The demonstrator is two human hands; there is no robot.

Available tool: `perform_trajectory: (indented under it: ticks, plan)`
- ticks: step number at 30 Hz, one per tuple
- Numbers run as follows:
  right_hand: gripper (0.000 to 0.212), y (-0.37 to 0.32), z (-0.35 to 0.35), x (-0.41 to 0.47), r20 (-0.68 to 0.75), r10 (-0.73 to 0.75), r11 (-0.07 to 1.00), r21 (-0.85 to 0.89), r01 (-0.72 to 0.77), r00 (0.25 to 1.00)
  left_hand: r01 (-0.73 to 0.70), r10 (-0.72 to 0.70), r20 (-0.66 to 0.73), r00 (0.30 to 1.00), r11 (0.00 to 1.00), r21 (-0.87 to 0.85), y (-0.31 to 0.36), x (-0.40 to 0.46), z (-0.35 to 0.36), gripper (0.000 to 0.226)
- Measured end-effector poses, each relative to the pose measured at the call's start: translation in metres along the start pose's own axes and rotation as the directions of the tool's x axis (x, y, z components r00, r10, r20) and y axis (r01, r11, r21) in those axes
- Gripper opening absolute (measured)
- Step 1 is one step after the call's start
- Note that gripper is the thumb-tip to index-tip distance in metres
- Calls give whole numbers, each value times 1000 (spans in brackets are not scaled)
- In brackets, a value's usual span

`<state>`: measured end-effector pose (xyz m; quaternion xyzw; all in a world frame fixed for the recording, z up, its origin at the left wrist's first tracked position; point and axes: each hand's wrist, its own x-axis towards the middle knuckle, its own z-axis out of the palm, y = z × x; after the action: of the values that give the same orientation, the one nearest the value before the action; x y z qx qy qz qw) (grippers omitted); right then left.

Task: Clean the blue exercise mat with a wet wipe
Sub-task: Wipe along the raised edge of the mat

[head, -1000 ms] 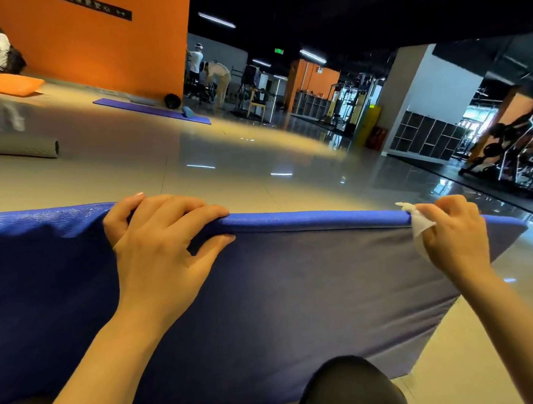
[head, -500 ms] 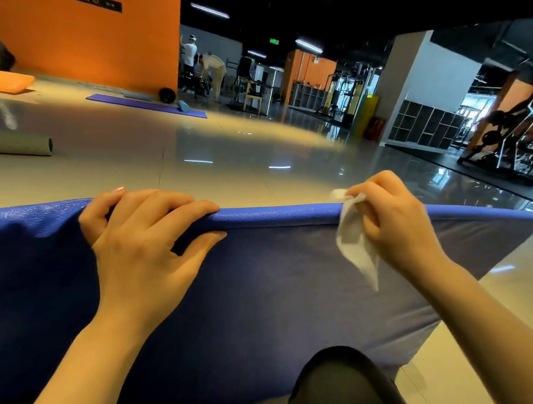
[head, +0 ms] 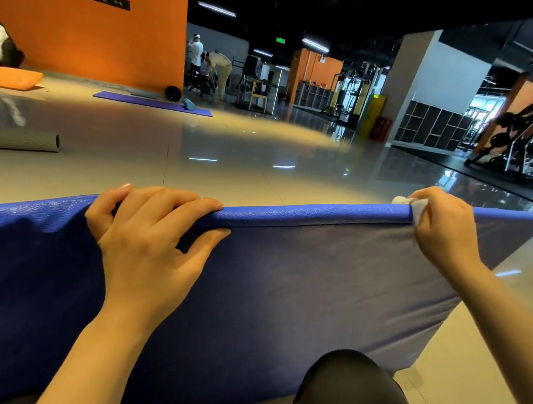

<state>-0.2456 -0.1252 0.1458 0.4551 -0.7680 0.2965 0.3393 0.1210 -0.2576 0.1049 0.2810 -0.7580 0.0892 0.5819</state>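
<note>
A grey roll (head: 24, 141) lay on the floor (head: 225, 148) at far left. The blue mat (head: 294, 293) stood on edge before the person. The left hand (head: 146, 239) gripped its top edge, fingers curled over. Farther right, the right hand (head: 445, 223) pinched a white wipe (head: 417, 209) against that edge, near the corner.

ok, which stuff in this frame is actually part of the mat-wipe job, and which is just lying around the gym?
In the job:
blue mat, stood on edge
wet wipe, pinched on the top edge
right hand, holding the wipe
left hand, gripping the top edge

Lying about:
purple mat
rolled grey mat
orange mat
</note>
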Motion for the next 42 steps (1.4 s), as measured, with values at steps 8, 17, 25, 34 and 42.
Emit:
perform_trajectory:
  ticks: [8,17,25,34,42]
  plan:
    - [27,-94,4,-32,-144,-362,886,256,388,921,-24,24,-6,1000,999,-37,-12,-2,5,27]
    - [43,9,-9,-3,-42,-72,995,-76,68,997,-31,30,-55,998,999,-16,-4,0,5,21]
    - [30,10,-2,-1,14,99,990,96,-100,995,-36,35,-23,999,999,-32,-11,0,6,25]
    - [24,-58,6,-22,-57,-72,937,339,87,996,17,-16,-31,999,999,48,0,-3,7,27]
    - [15,-66,8,-15,-89,-182,937,286,201,979,48,-49,18,999,999,20,5,-1,0,26]
